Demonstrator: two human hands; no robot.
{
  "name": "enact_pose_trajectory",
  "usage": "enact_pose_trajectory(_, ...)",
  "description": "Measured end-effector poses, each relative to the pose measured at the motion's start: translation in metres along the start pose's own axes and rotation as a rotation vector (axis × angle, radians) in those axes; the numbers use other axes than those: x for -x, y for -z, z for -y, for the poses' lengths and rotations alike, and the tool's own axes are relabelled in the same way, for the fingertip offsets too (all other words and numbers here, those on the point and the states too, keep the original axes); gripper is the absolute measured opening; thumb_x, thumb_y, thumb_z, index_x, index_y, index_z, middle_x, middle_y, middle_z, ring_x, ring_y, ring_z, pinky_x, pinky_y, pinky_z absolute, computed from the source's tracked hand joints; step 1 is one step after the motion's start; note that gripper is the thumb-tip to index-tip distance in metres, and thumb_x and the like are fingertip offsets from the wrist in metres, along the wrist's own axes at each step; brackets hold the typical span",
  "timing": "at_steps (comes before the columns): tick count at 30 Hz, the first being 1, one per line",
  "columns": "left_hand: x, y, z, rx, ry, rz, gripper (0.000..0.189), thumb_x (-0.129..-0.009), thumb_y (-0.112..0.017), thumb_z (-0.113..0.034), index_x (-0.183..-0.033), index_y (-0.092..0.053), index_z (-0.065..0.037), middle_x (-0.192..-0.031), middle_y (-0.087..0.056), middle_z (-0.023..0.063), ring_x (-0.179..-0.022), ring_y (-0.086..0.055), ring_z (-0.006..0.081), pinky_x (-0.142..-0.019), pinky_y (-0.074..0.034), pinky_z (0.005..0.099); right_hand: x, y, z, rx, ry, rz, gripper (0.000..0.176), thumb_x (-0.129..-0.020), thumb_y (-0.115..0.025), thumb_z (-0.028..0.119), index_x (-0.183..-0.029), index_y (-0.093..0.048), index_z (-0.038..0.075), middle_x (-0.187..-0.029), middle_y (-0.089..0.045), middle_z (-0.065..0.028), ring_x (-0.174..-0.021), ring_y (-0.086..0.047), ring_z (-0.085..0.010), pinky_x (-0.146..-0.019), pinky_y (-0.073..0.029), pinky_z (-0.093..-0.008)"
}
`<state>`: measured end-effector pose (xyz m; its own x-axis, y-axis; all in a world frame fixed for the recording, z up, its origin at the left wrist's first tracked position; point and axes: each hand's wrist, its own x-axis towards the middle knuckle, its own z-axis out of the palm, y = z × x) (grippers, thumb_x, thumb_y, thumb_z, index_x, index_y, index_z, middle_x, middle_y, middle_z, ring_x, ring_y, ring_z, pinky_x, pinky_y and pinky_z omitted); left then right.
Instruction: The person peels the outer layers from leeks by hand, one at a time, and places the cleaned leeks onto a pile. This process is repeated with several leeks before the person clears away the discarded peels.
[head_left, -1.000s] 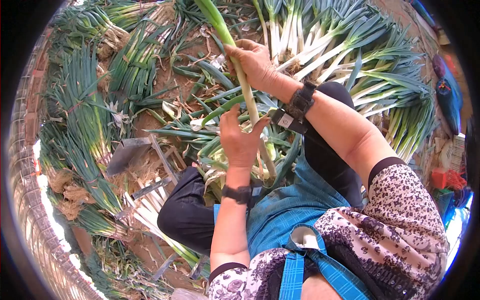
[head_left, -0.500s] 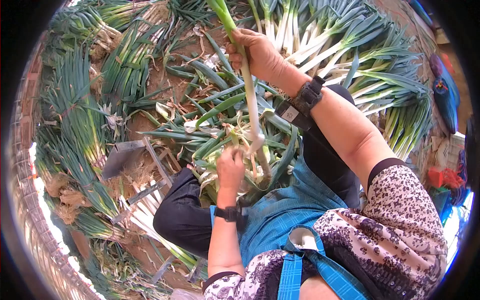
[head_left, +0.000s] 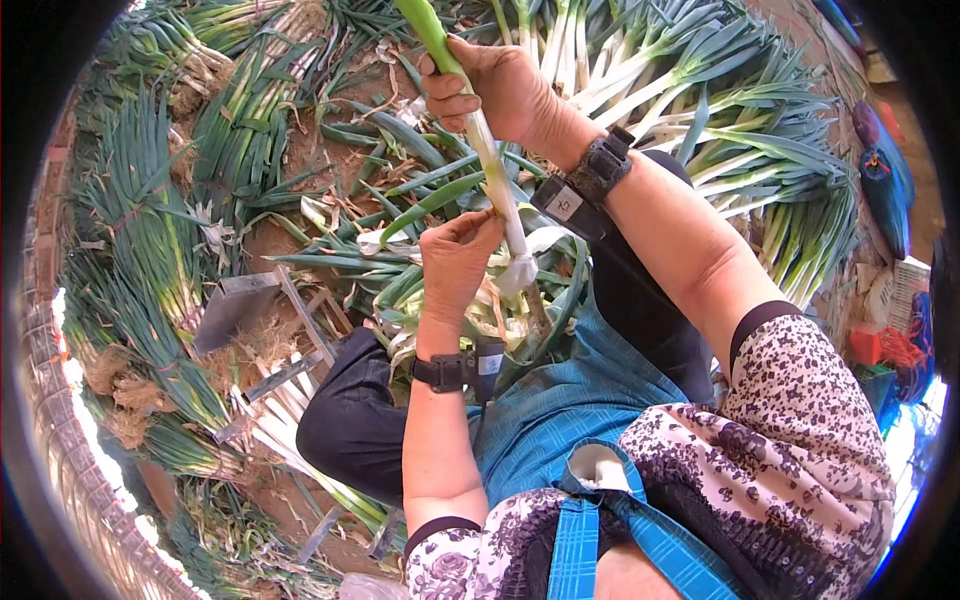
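A long green onion (head_left: 484, 150) with a white shaft and a green top slants down in front of me. My right hand (head_left: 490, 88) is closed around its upper shaft, just under the green part. Lower down, the thumb and fingers of my left hand (head_left: 460, 252) pinch at the side of the white shaft; whether they grip the stalk or only its outer skin is hard to see. The pale root end (head_left: 516, 272) hangs free over a heap of peeled skins and leaves (head_left: 420, 300) between my legs.
Cleaned green onions (head_left: 720, 140) lie fanned out at the right. Tied bundles with roots (head_left: 150, 230) fill the left side. A metal-framed stand (head_left: 240, 305) is near my left knee (head_left: 350, 420). A woven wall (head_left: 60, 420) curves along the left edge.
My left hand has moved up from below the root end and now pinches the shaft. My right hand and the green onion have shifted slightly left.
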<state>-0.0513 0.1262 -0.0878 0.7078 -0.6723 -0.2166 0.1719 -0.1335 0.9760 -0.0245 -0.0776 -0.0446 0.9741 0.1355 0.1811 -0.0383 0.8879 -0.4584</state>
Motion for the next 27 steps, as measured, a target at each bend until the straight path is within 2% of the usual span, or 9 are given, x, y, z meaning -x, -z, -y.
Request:
enact_pose_trajectory(2,-0.001,0.003,0.006,0.142,0.065,-0.009,0.021,-0.081,-0.069,-0.007,-0.095,-0.067,0.009,-0.082,-0.067,0.0042,-0.073,-0.058,0.0056,-0.067,-0.047,0.0189,0.0,0.003,0.0,0.036,0.001,0.051,0.03,-0.097,-0.04,0.035,-0.096,-0.05,0.006,-0.07,-0.039,0.0034,-0.058,-0.034,-0.0092,-0.06,-0.033,-0.0261)
enact_pose_trajectory(6,-0.002,-0.005,0.019,0.406,0.104,-0.164,0.014,-0.087,-0.06,-0.007,-0.092,-0.063,0.006,-0.085,-0.065,0.0093,-0.073,-0.063,0.0153,-0.07,-0.055,0.0303,-0.009,0.011,-0.008,-0.073,-0.03,0.111,0.03,-0.097,-0.041,0.034,-0.099,-0.051,0.005,-0.071,-0.044,0.0006,-0.059,-0.04,-0.0111,-0.061,-0.035,-0.0271)
enact_pose_trajectory(8,0.001,-0.004,0.032,0.662,0.154,-0.218,0.013,-0.09,-0.055,-0.009,-0.092,-0.059,0.003,-0.086,-0.063,0.0095,-0.075,-0.062,0.0169,-0.073,-0.054,0.0321,-0.012,0.003,-0.014,0.163,0.093,-0.314,0.033,-0.096,-0.043,0.036,-0.107,-0.052,0.005,-0.072,-0.05,-0.0036,-0.059,-0.047,-0.0146,-0.058,-0.039,-0.0317)
enact_pose_trajectory(12,0.0,-0.003,0.065,0.861,0.19,-0.26,0.014,-0.092,-0.05,-0.014,-0.088,-0.055,-0.001,-0.084,-0.061,0.0092,-0.083,-0.06,0.0187,-0.077,-0.048,0.0323,-0.015,0.018,-0.044,0.308,0.121,-0.58,0.029,-0.092,-0.058,0.029,-0.112,-0.056,0.008,-0.069,-0.053,-0.0065,-0.052,-0.053,-0.0138,-0.042,-0.044,-0.0295)
enact_pose_trajectory(14,0.008,-0.018,0.054,0.155,0.094,-0.421,0.013,-0.093,-0.048,-0.013,-0.09,-0.052,-0.002,-0.079,-0.057,0.0083,-0.078,-0.059,0.0211,-0.072,-0.046,0.0378,-0.019,0.018,-0.043,0.369,0.154,-0.679,0.027,-0.091,-0.06,0.027,-0.108,-0.057,0.006,-0.066,-0.052,-0.0053,-0.049,-0.051,-0.0122,-0.04,-0.042,-0.0278)
enact_pose_trajectory(15,0.015,-0.023,0.053,-0.253,-0.212,-0.371,0.014,-0.094,-0.048,-0.015,-0.092,-0.049,-0.001,-0.077,-0.055,0.0136,-0.072,-0.057,0.0291,-0.065,-0.043,0.0416,-0.021,0.017,-0.042,0.435,0.191,-0.78,0.025,-0.09,-0.061,0.025,-0.104,-0.059,0.005,-0.063,-0.051,-0.004,-0.045,-0.048,-0.0105,-0.037,-0.039,-0.026)
enact_pose_trajectory(18,0.023,-0.013,0.06,-0.806,-0.336,-0.166,0.016,-0.092,-0.053,-0.016,-0.09,-0.048,-0.001,-0.075,-0.052,0.02,-0.07,-0.054,0.0389,-0.061,-0.043,0.0439,-0.022,0.015,-0.039,0.551,0.324,-0.871,0.025,-0.09,-0.061,0.024,-0.102,-0.06,0.003,-0.059,-0.05,-0.002,-0.04,-0.044,-0.0089,-0.033,-0.034,-0.0252)
enact_pose_trajectory(22,0.056,0.0,0.07,-0.774,-0.175,0.051,0.019,-0.089,-0.059,-0.017,-0.089,-0.048,-0.002,-0.067,-0.057,0.0228,-0.064,-0.058,0.0428,-0.053,-0.044,0.0459,-0.015,0.026,-0.044,0.607,0.303,-0.985,0.025,-0.09,-0.061,0.024,-0.102,-0.061,0.002,-0.057,-0.051,-0.0015,-0.038,-0.043,-0.0088,-0.033,-0.034,-0.0257)
enact_pose_trajectory(27,0.089,0.01,0.067,-0.733,-0.264,0.013,0.032,-0.085,-0.065,-0.025,-0.104,-0.05,-0.005,-0.074,-0.061,0.0208,-0.065,-0.062,0.0392,-0.055,-0.048,0.0436,-0.011,0.025,-0.044,0.547,0.317,-0.992,0.03,-0.089,-0.062,0.024,-0.111,-0.059,0.003,-0.055,-0.05,-0.0017,-0.039,-0.046,-0.0109,-0.032,-0.034,-0.0288)
